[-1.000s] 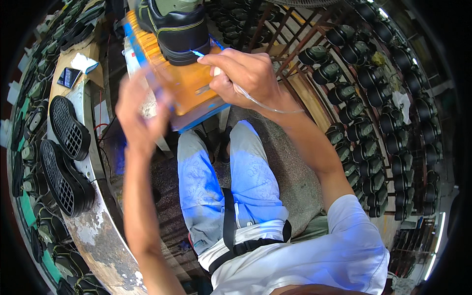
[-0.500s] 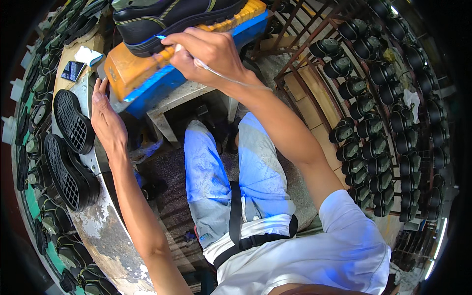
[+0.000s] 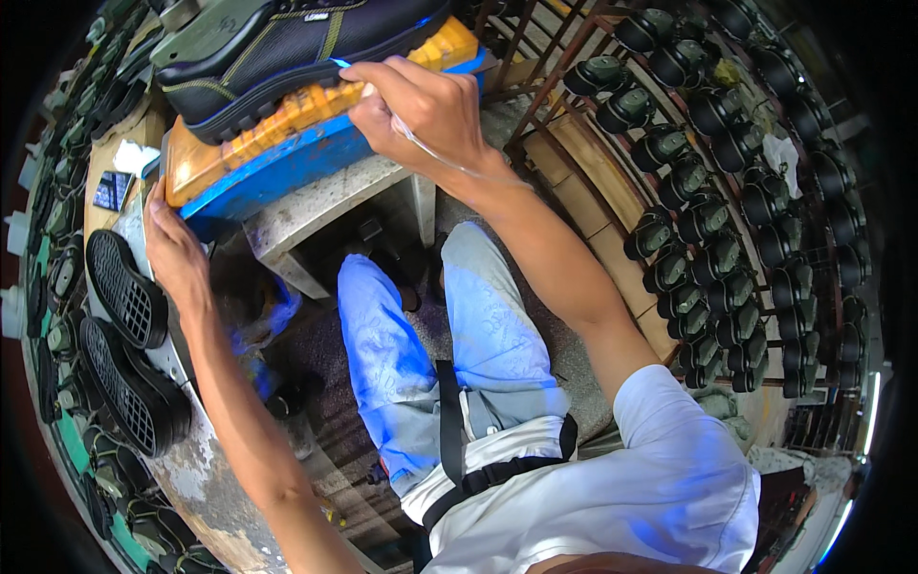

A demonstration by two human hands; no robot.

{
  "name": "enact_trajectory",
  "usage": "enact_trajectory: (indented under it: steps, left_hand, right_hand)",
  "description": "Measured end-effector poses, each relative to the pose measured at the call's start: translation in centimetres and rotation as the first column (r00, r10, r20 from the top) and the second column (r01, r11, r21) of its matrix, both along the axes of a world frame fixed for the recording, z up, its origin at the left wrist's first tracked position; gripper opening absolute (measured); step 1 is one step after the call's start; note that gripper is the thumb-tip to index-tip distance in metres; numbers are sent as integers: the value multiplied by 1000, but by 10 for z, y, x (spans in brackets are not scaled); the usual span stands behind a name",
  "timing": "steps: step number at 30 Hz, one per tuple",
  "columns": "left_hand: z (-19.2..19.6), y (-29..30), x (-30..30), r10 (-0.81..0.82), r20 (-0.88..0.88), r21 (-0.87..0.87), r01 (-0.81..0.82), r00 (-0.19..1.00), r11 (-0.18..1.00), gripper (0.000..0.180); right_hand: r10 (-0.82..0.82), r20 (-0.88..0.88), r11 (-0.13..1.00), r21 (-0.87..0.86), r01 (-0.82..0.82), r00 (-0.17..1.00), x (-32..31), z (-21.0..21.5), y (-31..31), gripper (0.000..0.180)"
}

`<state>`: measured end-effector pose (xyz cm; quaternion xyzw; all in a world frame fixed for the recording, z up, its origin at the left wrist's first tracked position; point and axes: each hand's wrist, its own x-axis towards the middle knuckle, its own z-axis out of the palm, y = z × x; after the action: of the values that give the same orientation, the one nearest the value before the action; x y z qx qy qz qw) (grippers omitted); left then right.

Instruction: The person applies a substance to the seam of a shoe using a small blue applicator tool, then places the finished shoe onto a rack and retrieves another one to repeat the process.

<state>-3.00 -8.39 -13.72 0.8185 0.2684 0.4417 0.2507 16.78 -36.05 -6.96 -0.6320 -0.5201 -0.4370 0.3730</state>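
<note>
A black shoe (image 3: 277, 72) with yellow-green stitching sits on a green last (image 3: 206, 43) at the top of the view. Its ridged sole rests along an orange block (image 3: 191, 167) over a blue base (image 3: 249, 191). My right hand (image 3: 421, 110) is closed around a thin pen-like tool (image 3: 368, 90), mostly hidden by the fingers. The tool's bright tip is at the seam between upper and sole, and a thin clear line trails along my wrist. My left hand (image 3: 180, 251) holds nothing, its fingers stretched out beside the orange block's left end.
Two loose black soles (image 3: 129, 383) lie on the worn bench (image 3: 220, 497) at left, below a phone (image 3: 113, 190) and a crumpled white cloth (image 3: 137, 158). A metal stand (image 3: 325, 206) supports the base. Racks of black shoes (image 3: 688, 182) fill the right; more shoes line the far left.
My right hand and the tool tip have moved rightward along the sole seam, farther from the shoe's left end. The shoe and block appear farther left in view. My left hand stays beside the block.
</note>
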Motion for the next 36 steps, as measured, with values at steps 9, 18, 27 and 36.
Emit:
enact_trajectory:
  steps: [9,18,27,36]
  left_hand:
    - [-14,69,29,-99,97,-74,106,990,992,47]
    - [-12,-1,17,53,291,-259,25,955,965,44]
    - [14,-201,-36,-248,241,-122,283,938,951,44]
    - [162,-51,87,-230,-292,402,337,928,851,104]
  right_hand:
    - [-32,-100,999,-38,28,994,6,30,-65,18]
    - [615,-687,787,505,-355,386,-28,52,-113,37]
    - [672,-702,601,704,-380,-237,-21,24,-72,45]
    - [-71,-628,952,-275,-135,775,27,16,-8,93]
